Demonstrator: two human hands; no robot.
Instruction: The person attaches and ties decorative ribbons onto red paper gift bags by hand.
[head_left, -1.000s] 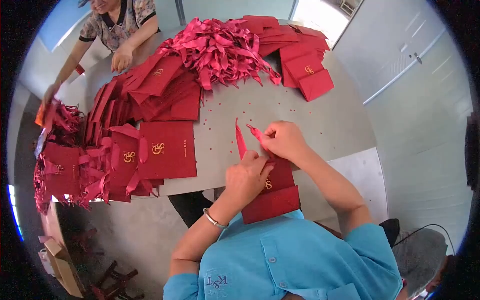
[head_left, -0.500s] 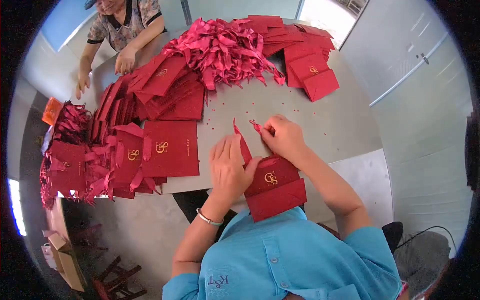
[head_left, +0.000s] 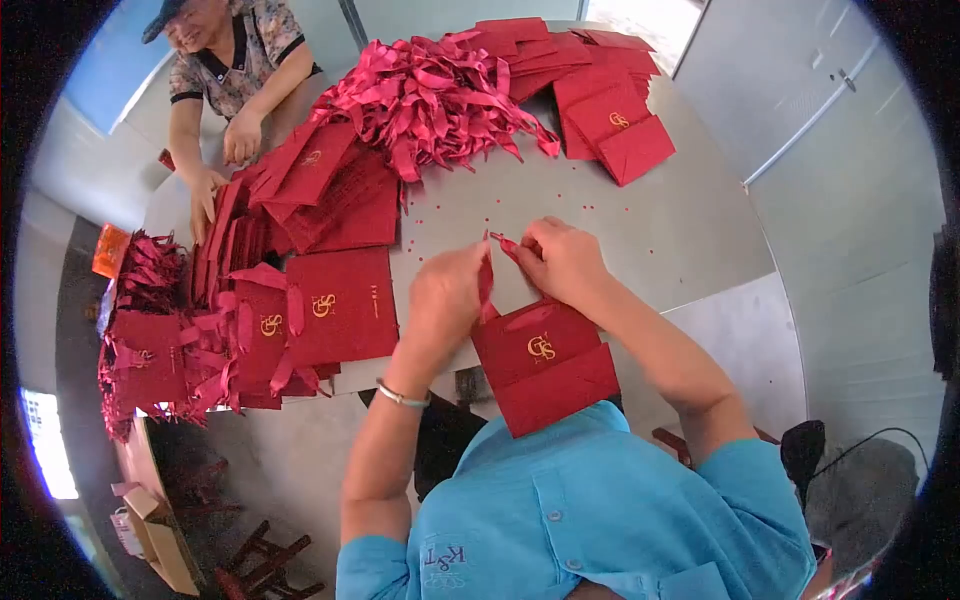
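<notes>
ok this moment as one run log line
left hand: at left shiny pink ribbon strand, grip unclear | right hand: pinching right strand | gold-monogrammed red paper bag: between hands and blue shirt

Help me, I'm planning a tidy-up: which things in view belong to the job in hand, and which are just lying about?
Seem part of the job:
- red bag by the hands
- pink ribbon pinched in the right hand
- ribbon heap
- stacked red bags

Seem just lying about:
- red specks on the table
- orange packet
- cardboard box
</notes>
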